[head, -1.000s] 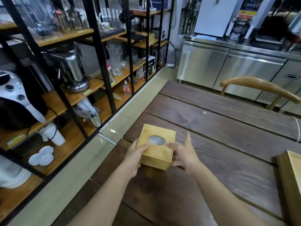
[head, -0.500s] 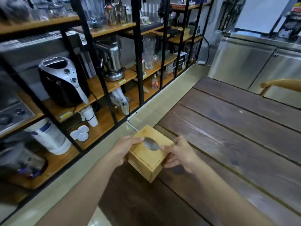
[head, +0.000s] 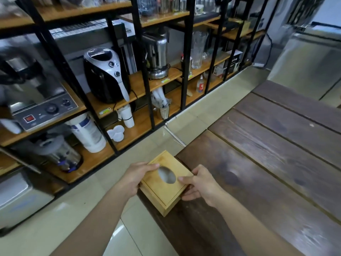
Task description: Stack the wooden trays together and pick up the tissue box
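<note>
A light wooden tissue box (head: 164,191) with an oval opening in its lid is held in the air over the left edge of the dark wooden table (head: 267,163). My left hand (head: 136,176) grips its left side, thumb on the lid. On the right side my right hand (head: 199,183) holds it, thumb on top near the opening. The box is turned so one corner points toward me. No wooden trays are in view.
Black metal shelving with wooden boards (head: 138,84) lines the left side, carrying an air fryer (head: 105,74), a blender (head: 156,54), glass jugs, paper cups and other appliances. Pale floor tiles (head: 73,209) lie between shelves and table. A steel counter (head: 310,58) stands far right.
Both hands have carried the tissue box off the tabletop to the left, past the table's edge. The view has swung left toward the shelves, and the trays at right have left the frame.
</note>
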A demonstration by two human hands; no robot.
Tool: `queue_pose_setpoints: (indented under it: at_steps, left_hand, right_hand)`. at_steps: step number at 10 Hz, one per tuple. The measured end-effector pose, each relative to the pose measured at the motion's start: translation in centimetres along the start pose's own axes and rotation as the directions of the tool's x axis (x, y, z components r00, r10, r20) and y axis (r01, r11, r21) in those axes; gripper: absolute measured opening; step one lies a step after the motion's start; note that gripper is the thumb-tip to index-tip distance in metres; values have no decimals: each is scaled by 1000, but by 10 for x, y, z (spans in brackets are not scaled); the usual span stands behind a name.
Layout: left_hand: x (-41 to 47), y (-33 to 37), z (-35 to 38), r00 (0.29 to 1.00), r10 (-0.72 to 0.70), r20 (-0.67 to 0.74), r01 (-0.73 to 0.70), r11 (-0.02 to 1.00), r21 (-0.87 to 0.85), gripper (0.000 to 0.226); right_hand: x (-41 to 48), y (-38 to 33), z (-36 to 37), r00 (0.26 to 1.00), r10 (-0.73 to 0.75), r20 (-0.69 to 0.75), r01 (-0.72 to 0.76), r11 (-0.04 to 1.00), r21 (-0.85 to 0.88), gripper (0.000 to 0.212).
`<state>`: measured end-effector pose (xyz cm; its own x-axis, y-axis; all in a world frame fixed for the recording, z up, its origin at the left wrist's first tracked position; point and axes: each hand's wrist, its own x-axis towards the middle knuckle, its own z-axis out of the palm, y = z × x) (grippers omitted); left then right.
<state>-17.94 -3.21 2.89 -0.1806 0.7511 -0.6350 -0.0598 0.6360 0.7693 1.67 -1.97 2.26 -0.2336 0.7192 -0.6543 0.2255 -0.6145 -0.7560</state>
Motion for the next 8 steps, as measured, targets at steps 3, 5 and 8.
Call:
queue_pose_setpoints:
  at_steps: [3,5,8]
  left_hand:
    - [1,-12,-4,1000,15,2,-15,999,36,15]
    - [7,-13,-6,999,38,17,-40,989,140,44]
    - [11,38,16,960,270,72,-270,830,487,57]
  right_hand:
    - [-11,7,9,998,-39,-54,28,981,-191,44]
    - [-20,1,3,989,-134,-65,71,808,-585,49]
    - [-61,-28,-75,966,-250,-69,95,589,-802,48]
